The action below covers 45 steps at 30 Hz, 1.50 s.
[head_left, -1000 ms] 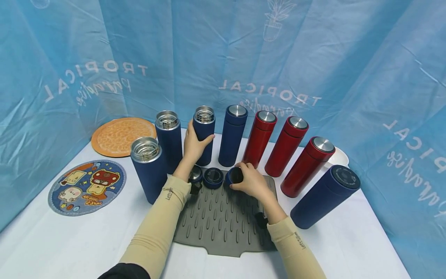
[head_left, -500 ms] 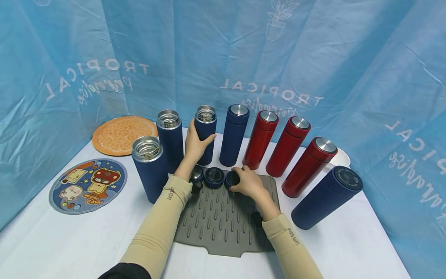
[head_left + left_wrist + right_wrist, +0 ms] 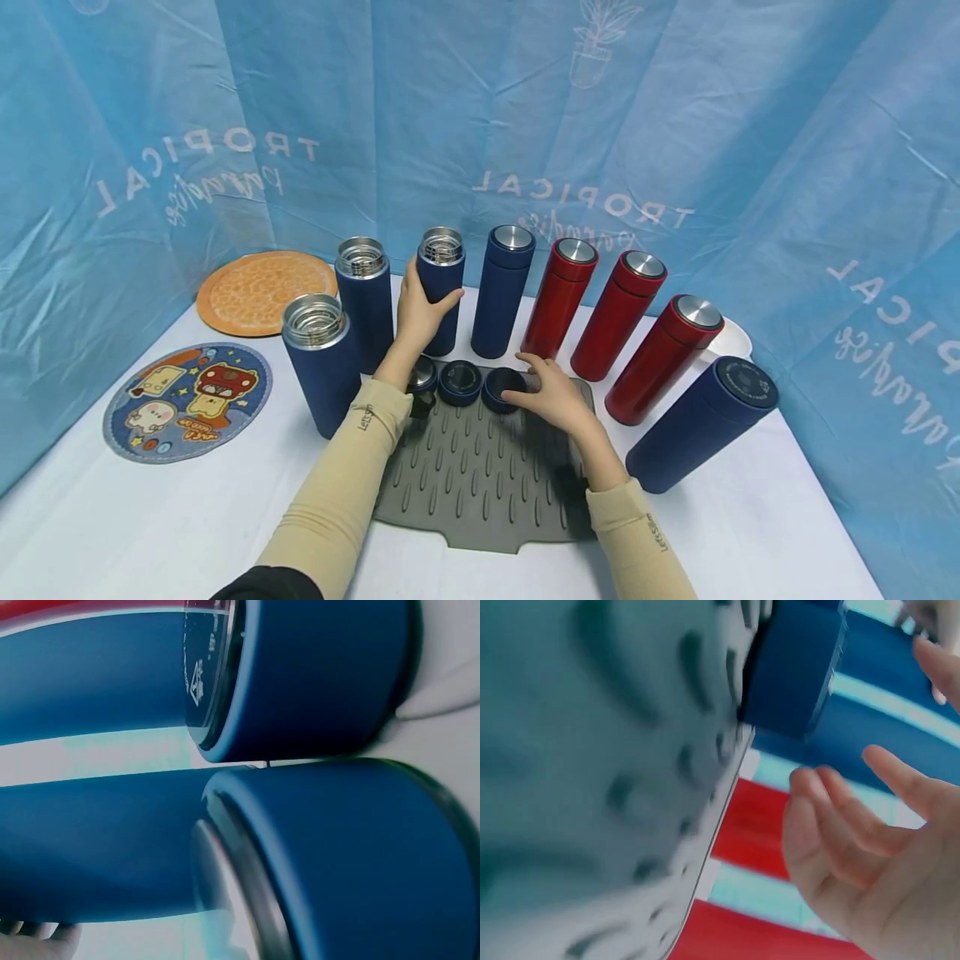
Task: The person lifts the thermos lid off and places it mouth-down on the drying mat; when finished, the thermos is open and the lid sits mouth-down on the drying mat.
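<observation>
My left hand (image 3: 420, 315) grips a blue thermos bottle (image 3: 442, 287) without a lid, its steel threaded neck showing. In the left wrist view only the fingertips (image 3: 45, 941) show, under the blue bottle. Three blue lids stand in a row on the back of a grey ridged mat (image 3: 468, 475): a silver-topped lid (image 3: 422, 372), a dark-topped lid (image 3: 460, 382) and a right-hand lid (image 3: 497, 392). Beside that last lid is my right hand (image 3: 553, 398), fingers spread. In the right wrist view the hand (image 3: 885, 855) is apart from the blue lid (image 3: 791, 671).
Two more lidless blue bottles (image 3: 318, 367) stand left. A capped blue bottle (image 3: 501, 292), several red bottles (image 3: 558, 300) and another blue bottle (image 3: 693, 429) curve round to the right. A white dish (image 3: 731, 337), an orange round mat (image 3: 266, 292) and a cartoon mat (image 3: 187, 404) lie about.
My right hand has set the right-hand lid down in the row, let go and drawn slightly to the right with fingers spreading. The left hand has stayed on its bottle.
</observation>
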### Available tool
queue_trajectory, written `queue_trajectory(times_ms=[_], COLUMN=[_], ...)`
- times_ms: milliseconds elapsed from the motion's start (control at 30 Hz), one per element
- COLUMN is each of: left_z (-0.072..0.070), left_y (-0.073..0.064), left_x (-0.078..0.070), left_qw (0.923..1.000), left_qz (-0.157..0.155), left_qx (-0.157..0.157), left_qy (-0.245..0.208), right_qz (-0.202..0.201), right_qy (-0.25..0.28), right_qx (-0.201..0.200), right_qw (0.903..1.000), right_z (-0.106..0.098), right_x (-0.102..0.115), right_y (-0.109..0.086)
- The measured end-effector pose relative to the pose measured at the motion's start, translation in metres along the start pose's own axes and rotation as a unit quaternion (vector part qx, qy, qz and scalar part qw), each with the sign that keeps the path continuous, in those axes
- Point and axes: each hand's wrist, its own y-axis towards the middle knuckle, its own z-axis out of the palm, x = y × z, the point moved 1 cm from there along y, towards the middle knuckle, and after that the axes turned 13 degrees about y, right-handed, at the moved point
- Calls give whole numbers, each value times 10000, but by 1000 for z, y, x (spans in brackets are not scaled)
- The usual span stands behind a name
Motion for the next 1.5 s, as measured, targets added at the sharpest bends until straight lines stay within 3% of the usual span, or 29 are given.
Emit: queue_trajectory(times_ms=[100,167,400,667,767,867,933,1000,1133,1267,1500], left_z=[1,2,9,17,22,29,34,39,50,58,64], left_y=[0,-1,-7,-29,-42,-57,-66,-71,-72,-63,-38], left_x=[0,0,-3,-18,-24,-29,-33,-36,-41,-43,-46], left_qw=[10000,10000,9994,9951,9906,9829,9802,9808,9875,9928,9959], left_qz=[-33,-49,-91,-110,55,438,716,963,1173,1066,897], left_qx=[-3,-7,-304,-932,-1331,-1758,-1823,-1657,-944,-402,85], left_qy=[-6,-29,-138,-323,-322,-321,-303,-363,-459,-373,39], right_qz=[48,100,329,532,518,496,509,527,434,272,458], right_qy=[592,719,496,538,536,498,474,483,506,455,527], right_qx=[-178,-238,-173,-119,-86,-60,-57,-61,-35,6,-30], right_qw=[9981,9971,9981,9971,9972,9975,9976,9974,9978,9986,9976], right_z=[-13,-21,-36,-41,-41,-41,-41,-41,-41,-41,-40], right_x=[-9,-16,-38,-49,-50,-50,-50,-50,-49,-47,-51], right_y=[-10,-16,-35,-39,-39,-39,-39,-39,-40,-43,-39])
